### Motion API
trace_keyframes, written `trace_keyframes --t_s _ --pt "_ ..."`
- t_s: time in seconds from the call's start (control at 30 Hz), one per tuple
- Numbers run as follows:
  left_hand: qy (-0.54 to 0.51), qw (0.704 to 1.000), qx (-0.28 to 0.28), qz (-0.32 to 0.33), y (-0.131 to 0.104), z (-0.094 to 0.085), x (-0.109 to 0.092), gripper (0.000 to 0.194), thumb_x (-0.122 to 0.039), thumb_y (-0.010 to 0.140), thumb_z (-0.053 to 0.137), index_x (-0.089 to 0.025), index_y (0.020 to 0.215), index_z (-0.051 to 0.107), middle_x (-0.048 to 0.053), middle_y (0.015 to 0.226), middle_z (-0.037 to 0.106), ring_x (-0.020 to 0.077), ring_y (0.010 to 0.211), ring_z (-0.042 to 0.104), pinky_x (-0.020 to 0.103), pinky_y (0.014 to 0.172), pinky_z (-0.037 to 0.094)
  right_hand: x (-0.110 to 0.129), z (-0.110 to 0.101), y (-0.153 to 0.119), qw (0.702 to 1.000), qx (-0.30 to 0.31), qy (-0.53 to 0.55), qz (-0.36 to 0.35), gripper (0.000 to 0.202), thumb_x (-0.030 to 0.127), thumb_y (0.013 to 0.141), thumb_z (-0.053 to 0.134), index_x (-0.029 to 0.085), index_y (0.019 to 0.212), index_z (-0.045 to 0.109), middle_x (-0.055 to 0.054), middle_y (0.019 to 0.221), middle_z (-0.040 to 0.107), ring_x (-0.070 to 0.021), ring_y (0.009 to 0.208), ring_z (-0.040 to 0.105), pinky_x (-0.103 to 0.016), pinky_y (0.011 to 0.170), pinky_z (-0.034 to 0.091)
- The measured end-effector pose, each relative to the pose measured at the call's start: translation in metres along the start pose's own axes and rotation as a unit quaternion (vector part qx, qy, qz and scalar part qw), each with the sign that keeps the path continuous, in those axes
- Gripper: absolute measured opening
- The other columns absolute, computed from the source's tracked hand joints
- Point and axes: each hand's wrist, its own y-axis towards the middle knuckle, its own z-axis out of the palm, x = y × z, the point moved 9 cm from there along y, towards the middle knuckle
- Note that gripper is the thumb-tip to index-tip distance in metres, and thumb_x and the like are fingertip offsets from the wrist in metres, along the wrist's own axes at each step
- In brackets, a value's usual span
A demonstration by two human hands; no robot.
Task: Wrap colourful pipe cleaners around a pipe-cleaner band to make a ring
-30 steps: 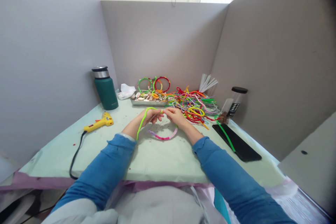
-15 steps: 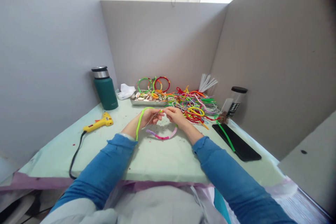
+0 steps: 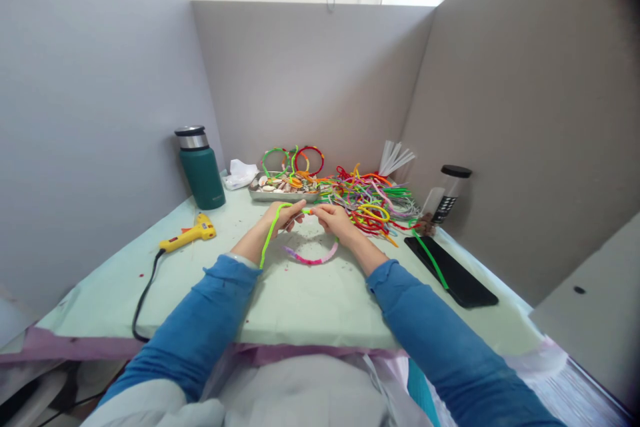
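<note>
Both my hands meet above the middle of the table. My left hand (image 3: 289, 216) is closed on a lime-green pipe cleaner (image 3: 269, 239), whose long tail hangs over the wrist. My right hand (image 3: 330, 217) pinches a curved ring (image 3: 313, 261) wrapped in pink, magenta and purple fuzzy pipe cleaner. Between the fingertips shows a short lime-green and orange part of the ring. The ring's lower arc hangs just under my hands, its purple end near the left fingers. My fingers hide much of its upper part.
At left lie a yellow glue gun (image 3: 187, 237) and a green bottle (image 3: 201, 170). Behind my hands stand a metal tray of shells (image 3: 283, 197) and a heap of coloured pipe cleaners (image 3: 370, 203). A black phone-like slab (image 3: 455, 273) and a clear container (image 3: 447, 193) sit at right.
My left hand has turned a little, with its thumb now stretched along the lime-green pipe cleaner. The ring's purple end has shifted slightly right and up. My right hand keeps its pinch.
</note>
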Motion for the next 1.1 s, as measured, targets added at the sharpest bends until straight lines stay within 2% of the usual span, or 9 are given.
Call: trace_keyframes --t_s 0.2,0.33,0.47,0.6,0.7,0.8,1.1 --pt "-0.158 0.986 -0.008 -0.048 0.000 -0.003 0.006 0.047 -0.055 0.057 0.075 -0.014 0.059 0.052 0.000 0.060 0.057 0.0059 0.045 0.045 0.022 0.046 0.036 -0.001 0.001 0.000 1.000 0.008 0.024 0.005 0.034 0.048 0.070 0.065 0.015 0.077 0.061 0.008 0.045 0.032 -0.0051 0.040 0.022 -0.022 0.039 0.011" --pt "-0.202 0.979 0.009 -0.039 0.000 -0.001 0.004 0.043 -0.054 0.061 0.074 -0.013 0.069 0.060 0.000 0.069 0.060 0.0055 0.050 0.048 0.021 0.049 0.039 -0.001 0.000 0.000 0.999 0.004 0.041 0.012 0.035 0.048 0.069 0.066 0.015 0.078 0.061 0.008 0.045 0.033 -0.0049 0.039 0.021 -0.022 0.039 0.011" --pt "-0.166 0.985 0.041 0.002 -0.002 0.003 -0.005 0.037 -0.045 0.066 0.074 -0.014 0.084 0.067 0.003 0.084 0.063 0.0046 0.051 0.048 0.021 0.049 0.040 -0.002 -0.004 0.001 0.998 -0.007 0.055 0.013 0.033 0.047 0.069 0.066 0.015 0.075 0.060 0.008 0.044 0.033 -0.0048 0.038 0.021 -0.022 0.038 0.011" --pt "-0.168 0.985 0.044 0.018 -0.005 0.004 -0.010 0.033 -0.036 0.068 0.074 -0.014 0.092 0.069 0.004 0.089 0.063 0.0035 0.049 0.047 0.021 0.047 0.040 -0.005 -0.007 0.003 0.998 -0.010 0.064 0.014 0.032 0.047 0.069 0.066 0.016 0.075 0.059 0.009 0.044 0.034 -0.0045 0.037 0.020 -0.022 0.038 0.011" --pt "-0.177 0.983 0.041 0.017 -0.004 0.004 -0.010 0.033 -0.028 0.069 0.072 -0.013 0.098 0.068 0.004 0.082 0.063 0.0038 0.044 0.046 0.021 0.043 0.039 -0.004 -0.006 0.003 0.998 -0.006 0.066 0.012 0.033 0.047 0.069 0.067 0.016 0.076 0.059 0.009 0.044 0.033 -0.0046 0.037 0.020 -0.022 0.038 0.010" --pt "-0.153 0.987 0.053 0.021 -0.001 0.006 -0.008 0.031 -0.025 0.069 0.072 -0.010 0.096 0.069 0.004 0.073 0.063 0.0043 0.040 0.044 0.022 0.041 0.036 -0.002 -0.003 0.001 0.998 -0.001 0.057 0.011 0.034 0.048 0.068 0.067 0.016 0.077 0.060 0.009 0.045 0.033 -0.0046 0.038 0.020 -0.022 0.039 0.011" --pt "-0.033 0.996 0.026 0.082 -0.003 0.003 -0.018 0.029 -0.030 0.071 0.067 -0.011 0.093 0.067 0.002 0.067 0.064 0.0035 0.038 0.041 0.020 0.038 0.028 -0.002 -0.001 -0.001 0.999 0.004 0.049 0.014 0.035 0.049 0.068 0.066 0.016 0.079 0.061 0.009 0.046 0.032 -0.0051 0.039 0.020 -0.023 0.040 0.010"
